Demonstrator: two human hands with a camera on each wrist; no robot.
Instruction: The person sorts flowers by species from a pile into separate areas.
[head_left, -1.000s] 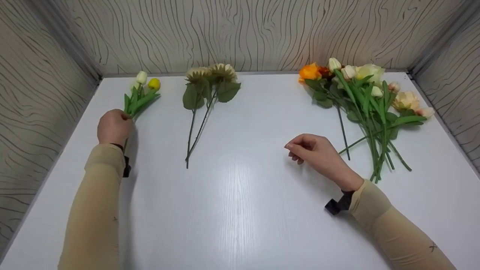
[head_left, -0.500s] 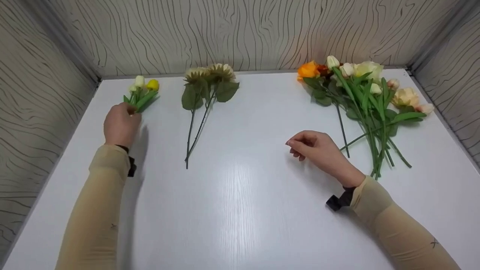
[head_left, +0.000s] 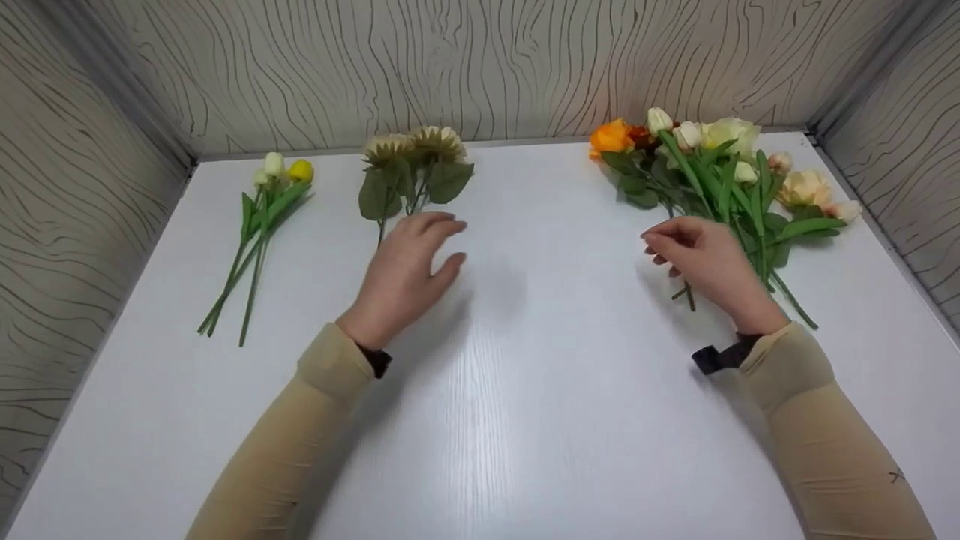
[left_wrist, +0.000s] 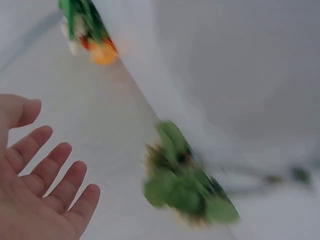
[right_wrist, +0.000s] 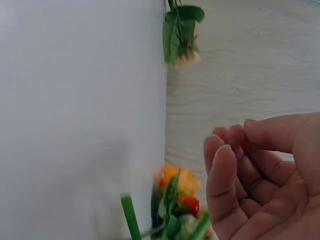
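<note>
Left hand (head_left: 405, 270) released, fingers spread, over stem side of cream flowers (head_left: 409, 169) | Right hand (head_left: 703, 256) released (fingers loosely curled), over mixed bunch (head_left: 726, 184), right of cream flowers | Table edge (head_left: 525, 141) runs behind them | Tabletop (head_left: 525, 405) extends in front

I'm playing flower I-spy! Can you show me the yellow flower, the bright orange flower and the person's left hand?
Yellow flower (head_left: 301, 171): head view, on its bloom.
Bright orange flower (head_left: 611, 138): head view, on its petals.
Left hand (head_left: 401, 262): head view, on its back.
</note>
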